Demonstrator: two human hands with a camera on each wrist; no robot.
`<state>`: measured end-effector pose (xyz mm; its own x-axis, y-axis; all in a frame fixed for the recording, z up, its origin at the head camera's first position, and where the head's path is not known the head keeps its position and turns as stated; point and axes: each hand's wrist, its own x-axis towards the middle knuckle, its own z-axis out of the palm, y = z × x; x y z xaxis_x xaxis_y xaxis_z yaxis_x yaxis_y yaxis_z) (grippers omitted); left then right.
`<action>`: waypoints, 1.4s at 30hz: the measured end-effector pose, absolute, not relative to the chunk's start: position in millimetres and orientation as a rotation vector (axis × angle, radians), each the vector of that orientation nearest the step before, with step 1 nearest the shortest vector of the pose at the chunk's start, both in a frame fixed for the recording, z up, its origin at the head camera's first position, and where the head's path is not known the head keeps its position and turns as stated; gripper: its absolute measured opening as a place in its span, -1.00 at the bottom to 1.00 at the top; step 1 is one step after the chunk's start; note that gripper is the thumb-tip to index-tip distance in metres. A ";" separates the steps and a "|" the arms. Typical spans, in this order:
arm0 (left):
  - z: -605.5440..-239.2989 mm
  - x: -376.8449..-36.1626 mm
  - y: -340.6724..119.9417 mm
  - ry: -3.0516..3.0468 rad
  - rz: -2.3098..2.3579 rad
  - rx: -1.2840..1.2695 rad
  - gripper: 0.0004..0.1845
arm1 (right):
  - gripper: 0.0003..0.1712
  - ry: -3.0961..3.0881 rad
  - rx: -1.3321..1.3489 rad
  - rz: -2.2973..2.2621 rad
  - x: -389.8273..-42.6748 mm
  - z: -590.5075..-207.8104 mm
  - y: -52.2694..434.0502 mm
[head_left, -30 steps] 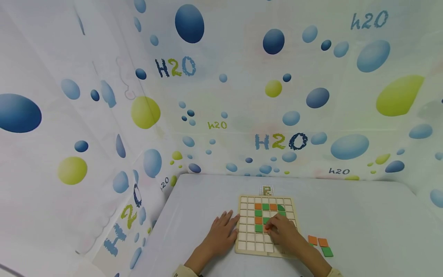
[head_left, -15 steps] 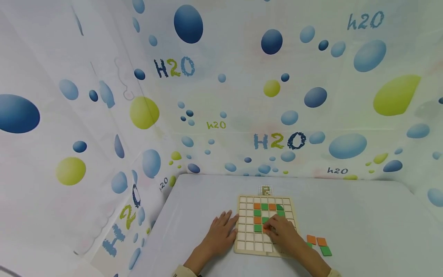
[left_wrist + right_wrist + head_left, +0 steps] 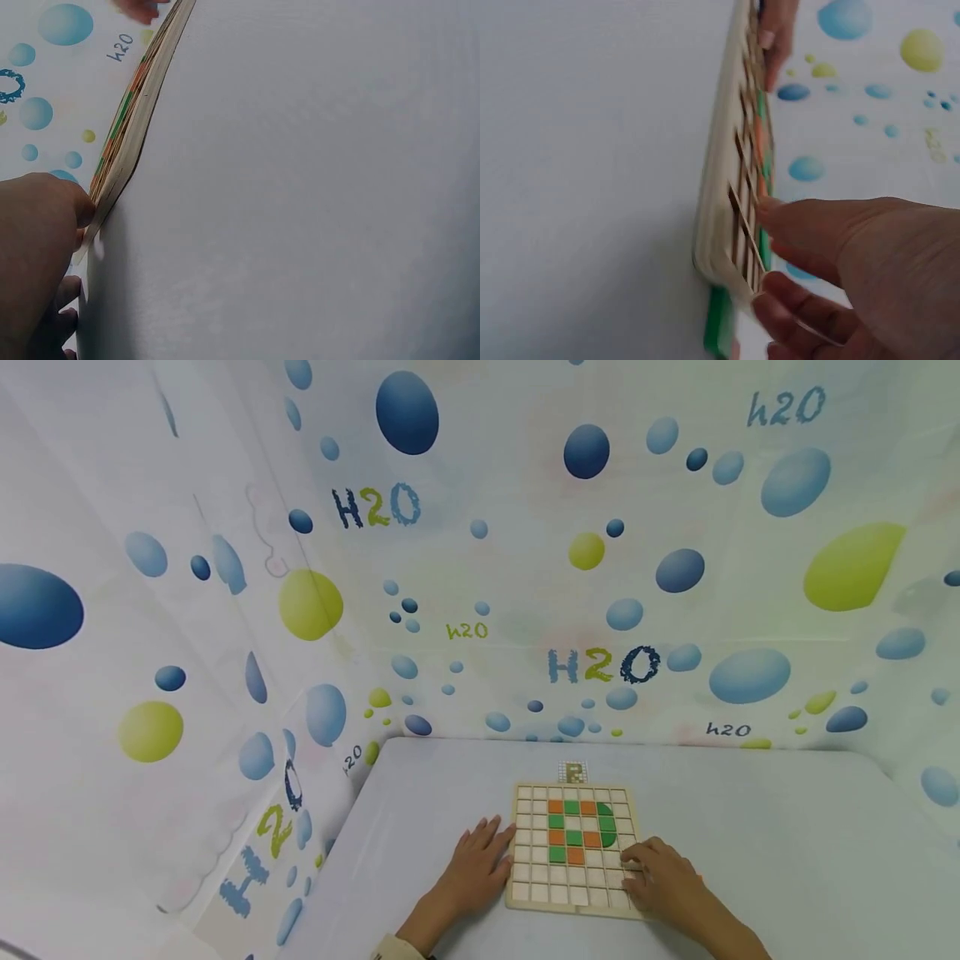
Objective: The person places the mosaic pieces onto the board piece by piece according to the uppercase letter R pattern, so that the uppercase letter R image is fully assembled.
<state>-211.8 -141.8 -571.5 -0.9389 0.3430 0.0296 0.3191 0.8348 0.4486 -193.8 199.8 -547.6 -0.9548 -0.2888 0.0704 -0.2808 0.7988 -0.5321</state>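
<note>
A pale wooden grid board (image 3: 540, 896) lies on the table. Orange and green tiles fill some of its cells in a looped pattern, with an orange tile (image 3: 575, 857) at the lower end and a rounded green piece (image 3: 607, 838) on the right side. My left hand (image 3: 475, 868) rests on the table, fingertips at the board's left edge. Over the board's right edge hovers my right hand (image 3: 670, 881), fingers loosely bent, thumb and fingers apart with nothing between them. Beside the board's edge, a loose green tile (image 3: 718, 322) shows in the right wrist view.
A small printed card (image 3: 573, 772) with a grid pattern lies behind the board. The table (image 3: 810, 852) is covered in white and meets a curtain (image 3: 517, 568) with blue and green dots at the back. My right hand and forearm hide most of the loose tiles.
My right hand has left the orange tile in the lower cell and moved right to the board's edge, uncovering the rounded green piece. The left hand stays in place.
</note>
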 end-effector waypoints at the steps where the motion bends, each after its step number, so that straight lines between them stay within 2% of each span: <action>1: -571.3 -211.5 -142.0 2.958 0.709 0.535 -0.43 | -0.62 2.960 -0.422 -0.858 -191.2 -547.2 206.9; 9: -571.6 -211.8 -142.0 2.969 0.696 0.536 -0.43 | -0.43 2.909 -0.140 -0.645 -174.8 -546.1 259.8; 13: -574.6 -212.4 -141.9 2.972 0.713 0.541 -0.43 | -0.51 2.844 -0.034 -0.621 -175.2 -549.8 270.9; 17: -575.9 -211.7 -142.1 2.963 0.719 0.534 -0.43 | -0.66 2.830 -0.044 -0.686 -176.4 -551.0 272.7; 23: -572.1 -211.1 -140.9 2.973 0.693 0.527 -0.43 | -0.57 2.869 -0.110 -0.783 -179.6 -551.7 280.2; 29: -572.5 -212.2 -140.5 2.972 0.697 0.523 -0.43 | -0.66 2.885 -0.086 -0.790 -185.9 -553.4 289.7; 42: -573.1 -212.2 -140.7 2.981 0.698 0.532 -0.43 | -0.70 2.849 -0.165 -0.856 -181.8 -557.7 283.8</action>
<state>-212.2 -140.7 -573.1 -0.9409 0.3358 0.0440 0.3205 0.8407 0.4365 -181.8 283.8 -557.7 -0.9809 -0.1515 -0.1223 -0.0590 0.8299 -0.5548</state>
